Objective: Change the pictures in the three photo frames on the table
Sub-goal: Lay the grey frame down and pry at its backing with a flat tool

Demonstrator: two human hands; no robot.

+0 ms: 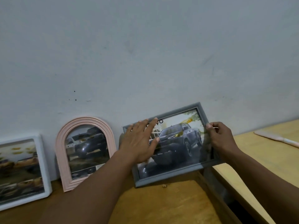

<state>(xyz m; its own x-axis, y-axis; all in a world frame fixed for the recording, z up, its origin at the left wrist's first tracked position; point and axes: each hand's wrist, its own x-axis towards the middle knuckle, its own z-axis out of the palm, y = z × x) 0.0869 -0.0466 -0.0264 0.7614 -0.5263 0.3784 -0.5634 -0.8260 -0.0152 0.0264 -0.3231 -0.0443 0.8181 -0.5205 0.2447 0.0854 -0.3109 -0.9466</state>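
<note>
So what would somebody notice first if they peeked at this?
Probably the grey frame with a dark car picture, tilted at the table's back right, with the left hand flat on its glass and the right hand gripping its right edge. Left of it, a pink arched frame and a white frame lean against the wall.

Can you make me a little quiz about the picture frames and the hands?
1. How many frames are in view?
2. True or false: the pink frame has an arched top.
3. Which frame are the hands on? A) white frame B) pink frame C) grey frame

Key:
1. Three, all propped by the wall on the table.
2. True.
3. C. The left hand lies flat and open on its glass; the right hand grips its right edge.
</note>
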